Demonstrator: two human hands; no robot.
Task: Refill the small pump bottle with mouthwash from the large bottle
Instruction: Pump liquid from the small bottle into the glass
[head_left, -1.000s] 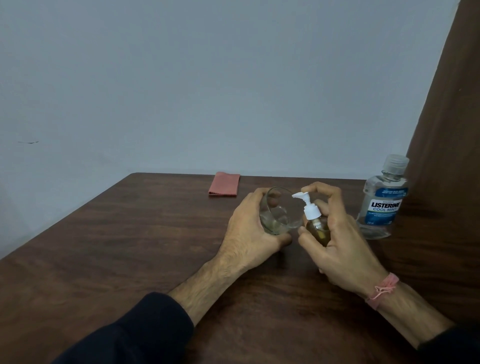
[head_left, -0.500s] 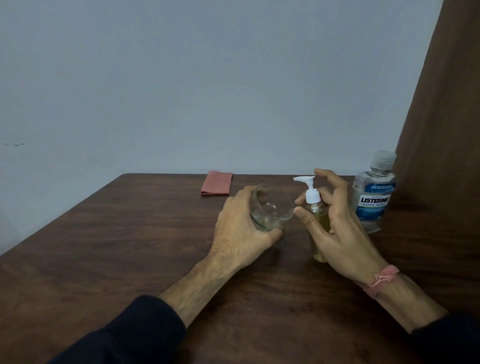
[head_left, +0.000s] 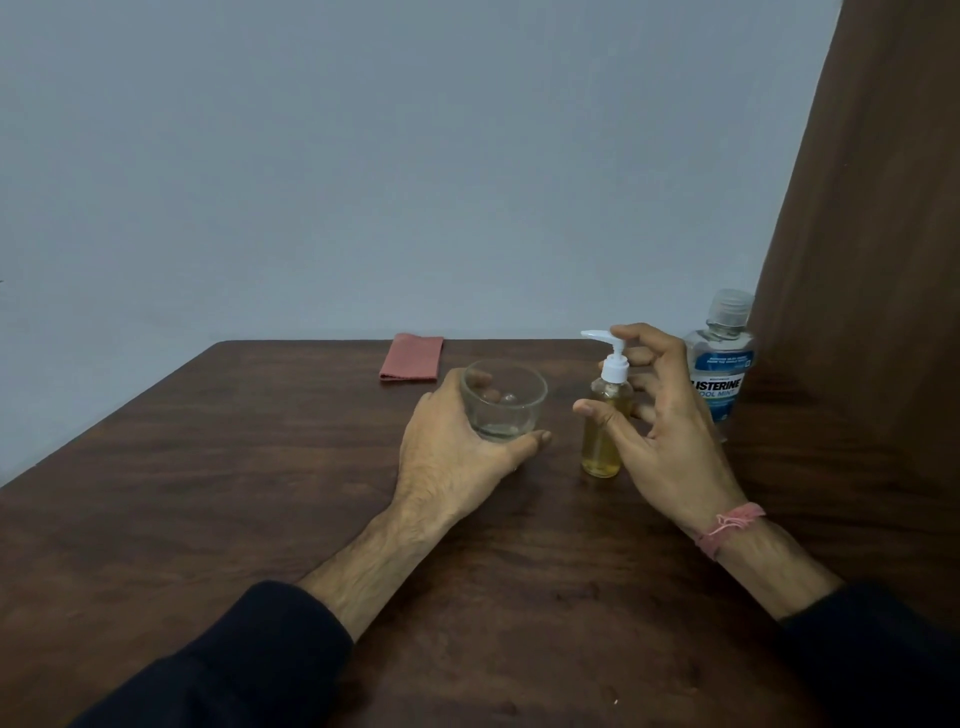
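Observation:
The small pump bottle (head_left: 601, 449) stands upright on the wooden table (head_left: 208, 493); it has a white pump head and yellowish liquid inside. My right hand (head_left: 670, 441) hovers just to its right with the fingers spread, the thumb in front of the bottle and the index fingertip by the pump head, without gripping it. My left hand (head_left: 447, 452) grips a small clear glass (head_left: 506, 400), which rests on the table to the left of the pump bottle and holds a little liquid at the bottom. The large mouthwash bottle (head_left: 722, 374), capped and blue-labelled, stands behind my right hand.
A folded pink cloth (head_left: 411, 357) lies near the table's far edge by the wall. A brown curtain (head_left: 872, 260) hangs at the right, close behind the large bottle.
The pump bottle went from tilted over the glass to standing on the table, and my right hand loosened its grip. My left hand set the glass level on the table.

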